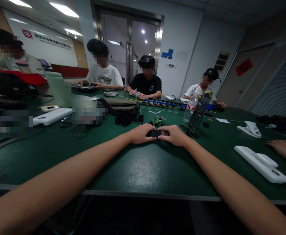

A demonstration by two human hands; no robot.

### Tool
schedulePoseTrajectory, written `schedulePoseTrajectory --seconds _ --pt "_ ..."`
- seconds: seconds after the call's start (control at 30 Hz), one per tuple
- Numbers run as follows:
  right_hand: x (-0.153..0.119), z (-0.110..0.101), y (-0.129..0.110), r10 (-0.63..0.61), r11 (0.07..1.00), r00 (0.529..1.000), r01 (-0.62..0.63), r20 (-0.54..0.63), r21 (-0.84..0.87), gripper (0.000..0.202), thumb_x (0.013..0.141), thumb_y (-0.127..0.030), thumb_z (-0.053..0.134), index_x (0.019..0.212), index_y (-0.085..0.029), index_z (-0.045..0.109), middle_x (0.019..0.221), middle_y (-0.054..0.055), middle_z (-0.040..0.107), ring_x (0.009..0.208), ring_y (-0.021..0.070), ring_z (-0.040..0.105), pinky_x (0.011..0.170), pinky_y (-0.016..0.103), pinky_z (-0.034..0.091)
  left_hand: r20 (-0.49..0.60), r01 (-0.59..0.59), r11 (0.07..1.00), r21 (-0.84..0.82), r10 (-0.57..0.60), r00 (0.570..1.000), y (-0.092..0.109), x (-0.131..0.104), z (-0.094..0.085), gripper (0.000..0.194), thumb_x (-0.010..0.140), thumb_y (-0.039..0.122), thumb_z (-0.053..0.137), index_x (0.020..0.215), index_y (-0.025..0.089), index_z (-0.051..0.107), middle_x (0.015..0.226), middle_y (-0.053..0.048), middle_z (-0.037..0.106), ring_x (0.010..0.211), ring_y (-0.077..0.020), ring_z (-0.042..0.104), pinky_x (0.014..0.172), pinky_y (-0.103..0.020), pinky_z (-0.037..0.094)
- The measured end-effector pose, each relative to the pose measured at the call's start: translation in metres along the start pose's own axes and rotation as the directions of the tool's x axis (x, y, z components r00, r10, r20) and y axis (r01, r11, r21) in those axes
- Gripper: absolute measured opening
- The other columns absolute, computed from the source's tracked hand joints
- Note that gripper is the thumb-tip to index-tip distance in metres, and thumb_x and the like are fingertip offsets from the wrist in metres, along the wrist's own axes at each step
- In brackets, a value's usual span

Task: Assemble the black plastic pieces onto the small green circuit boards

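Out over the green table (143, 169), my two hands meet around a small black rectangular piece (156, 133). My left hand (142, 133) grips its left end between thumb and fingers. On the other side, my right hand (172, 134) pinches the right end. What exactly the piece is cannot be made out. Just beyond my fingers lies a pile of small green circuit boards (158, 120). Several black box-like parts (129, 118) sit to the left of the pile, and flat black pieces (190, 131) lie to the right of my right hand.
A dark bag (119, 106) lies behind the black parts. Two bottles, one clear (188, 109) and one dark (198, 112), stand at right. White devices (262, 164) lie right, near another person's hand (283, 148). A white power bank (52, 116) lies left. Several people sit around the table.
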State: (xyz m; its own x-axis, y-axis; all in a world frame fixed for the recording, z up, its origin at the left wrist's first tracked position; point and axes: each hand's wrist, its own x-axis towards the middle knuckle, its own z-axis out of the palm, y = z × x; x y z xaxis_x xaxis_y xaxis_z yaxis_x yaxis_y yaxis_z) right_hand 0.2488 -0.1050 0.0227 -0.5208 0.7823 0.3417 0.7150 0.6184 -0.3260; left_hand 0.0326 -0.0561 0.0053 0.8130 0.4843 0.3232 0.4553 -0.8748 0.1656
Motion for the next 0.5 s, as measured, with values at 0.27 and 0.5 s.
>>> schedulePoseTrajectory --seconds 0.27,0.5 --pt "0.0 -0.0007 0.0003 -0.013 1.0 0.999 0.013 -0.032 0.01 0.027 0.081 -0.028 0.071 0.106 -0.016 0.071 0.071 0.0 0.067 0.063 0.0116 0.057 0.064 0.022 0.039 0.009 0.026 1.0 0.015 -0.027 1.0 0.0039 0.0002 -0.0022 0.036 0.089 0.046 0.053 0.109 0.017 0.057 0.103 -0.01 0.064 0.096 -0.0235 0.06 0.084 -0.033 0.046" --pt "-0.0002 -0.0025 0.0012 0.005 1.0 0.999 -0.005 -0.037 0.002 0.027 0.082 -0.029 0.072 0.105 -0.016 0.071 0.071 0.0 0.067 0.064 0.0118 0.057 0.064 0.022 0.039 -0.033 0.032 0.997 0.077 -0.029 0.999 0.0071 0.0003 -0.0069 0.041 0.087 0.048 0.057 0.114 0.018 0.054 0.105 -0.01 0.063 0.097 -0.0245 0.06 0.083 -0.035 0.046"
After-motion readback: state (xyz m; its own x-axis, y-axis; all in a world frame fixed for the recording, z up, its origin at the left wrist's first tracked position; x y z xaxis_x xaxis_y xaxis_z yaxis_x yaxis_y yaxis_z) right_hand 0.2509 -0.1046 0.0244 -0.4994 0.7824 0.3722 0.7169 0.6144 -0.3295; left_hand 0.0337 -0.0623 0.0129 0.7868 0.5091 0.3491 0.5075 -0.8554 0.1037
